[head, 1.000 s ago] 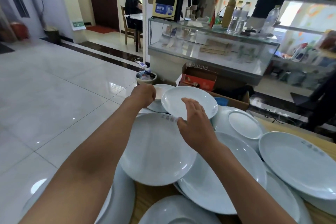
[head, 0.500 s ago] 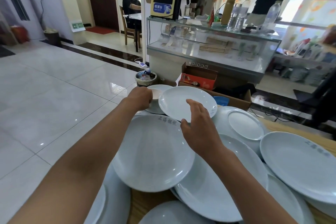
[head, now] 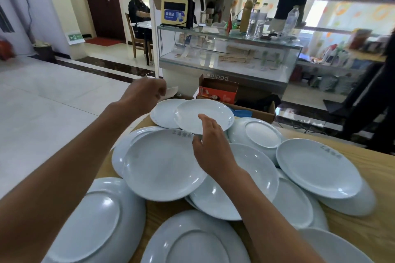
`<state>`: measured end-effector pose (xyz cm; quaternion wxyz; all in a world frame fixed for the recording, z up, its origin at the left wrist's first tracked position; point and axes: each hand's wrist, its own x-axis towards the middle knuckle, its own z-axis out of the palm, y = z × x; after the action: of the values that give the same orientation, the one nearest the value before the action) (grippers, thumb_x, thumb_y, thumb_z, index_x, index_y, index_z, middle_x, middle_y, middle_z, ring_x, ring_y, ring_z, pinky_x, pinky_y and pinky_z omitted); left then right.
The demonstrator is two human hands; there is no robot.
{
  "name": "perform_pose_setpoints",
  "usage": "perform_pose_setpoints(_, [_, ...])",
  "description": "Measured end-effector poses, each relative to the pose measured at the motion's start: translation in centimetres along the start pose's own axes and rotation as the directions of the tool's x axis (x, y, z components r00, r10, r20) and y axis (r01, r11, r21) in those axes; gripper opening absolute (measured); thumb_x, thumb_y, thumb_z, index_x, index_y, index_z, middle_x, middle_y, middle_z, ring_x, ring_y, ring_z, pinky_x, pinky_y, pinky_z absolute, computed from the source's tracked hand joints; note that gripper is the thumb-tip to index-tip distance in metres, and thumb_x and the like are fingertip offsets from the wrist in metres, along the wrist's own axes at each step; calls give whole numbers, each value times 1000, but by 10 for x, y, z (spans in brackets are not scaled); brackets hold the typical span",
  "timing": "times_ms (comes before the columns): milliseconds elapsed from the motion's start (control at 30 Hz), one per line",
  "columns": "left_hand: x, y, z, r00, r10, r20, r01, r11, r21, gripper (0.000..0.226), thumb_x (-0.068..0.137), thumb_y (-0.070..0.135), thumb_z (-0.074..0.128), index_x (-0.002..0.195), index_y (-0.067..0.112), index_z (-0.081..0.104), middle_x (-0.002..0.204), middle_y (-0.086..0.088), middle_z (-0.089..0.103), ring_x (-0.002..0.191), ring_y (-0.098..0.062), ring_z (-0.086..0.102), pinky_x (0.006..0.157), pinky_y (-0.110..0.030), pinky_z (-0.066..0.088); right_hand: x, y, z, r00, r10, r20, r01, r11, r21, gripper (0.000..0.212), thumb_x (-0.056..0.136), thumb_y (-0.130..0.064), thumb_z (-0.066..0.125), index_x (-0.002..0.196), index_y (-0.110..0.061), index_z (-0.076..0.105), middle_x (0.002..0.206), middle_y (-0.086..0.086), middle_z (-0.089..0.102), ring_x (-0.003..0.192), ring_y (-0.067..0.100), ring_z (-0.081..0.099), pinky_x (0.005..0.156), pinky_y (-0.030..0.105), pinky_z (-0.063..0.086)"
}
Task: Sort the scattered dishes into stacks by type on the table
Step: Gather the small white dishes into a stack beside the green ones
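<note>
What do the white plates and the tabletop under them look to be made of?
The round white plates look like glazed ceramic or porcelain: glossy, with sharp window reflections and unglazed-looking foot rings on upturned ones; melamine cannot be ruled out. The tan tabletop looks like wood or wood-grain laminate, matte with visible grain.

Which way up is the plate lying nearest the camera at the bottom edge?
Upside down. The nearest plate shows its raised foot ring and flat base facing up, unlike the lettered plate beyond it, which shows its hollow.
</note>
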<state>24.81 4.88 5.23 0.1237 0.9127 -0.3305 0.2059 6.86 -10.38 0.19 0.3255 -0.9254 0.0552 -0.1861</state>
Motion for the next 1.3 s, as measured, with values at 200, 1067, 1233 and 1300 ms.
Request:
perform_pose_setpoints(200, [-56, 102, -21, 993, 104, -56, -113, 976, -186, 38, 80, 3, 71, 109, 18, 50, 99, -11, 71, 81, -28, 68, 68, -41, 58, -36, -2, -46, 994, 51, -100, -45, 997, 59, 72, 97, -13, 48, 153, -28, 5, 156, 1, 29, 139, 20, 34, 109, 33, 33])
perform_pose_setpoints(1067, [-157, 487, -21, 711, 683, -170, -682, 608, -406, 51, 86, 29, 68, 131, 22, 44, 144, 0, 48, 142, -14, 28, 118, -36, 15, -343, 143, -285, 626, 390, -675, -527, 850, 3, 18, 95, -31, 58, 110, -24, 64, 105, 0, 55, 89, 12, 56, 79, 28, 48])
perform_pose_setpoints(1233, [-168, 532, -8, 650, 756, -72, -695, 554, -458, 52, 90, 35, 60, 137, 25, 39, 151, 5, 37, 145, -12, 18, 120, -40, 17, -395, 176, -302, 503, 488, -714, -676, 737, 27, 15, 95, -31, 57, 108, -26, 63, 111, 3, 53, 94, 18, 58, 75, 30, 49])
perform_pose_setpoints(1300, [-173, 546, -3, 622, 782, -46, -700, 528, -480, 53, 89, 34, 60, 137, 25, 40, 151, 5, 36, 144, -14, 20, 117, -44, 23, -408, 188, -302, 473, 520, -711, -706, 707, 48, 15, 94, -32, 56, 106, -26, 63, 109, 2, 53, 91, 19, 58, 75, 33, 50])
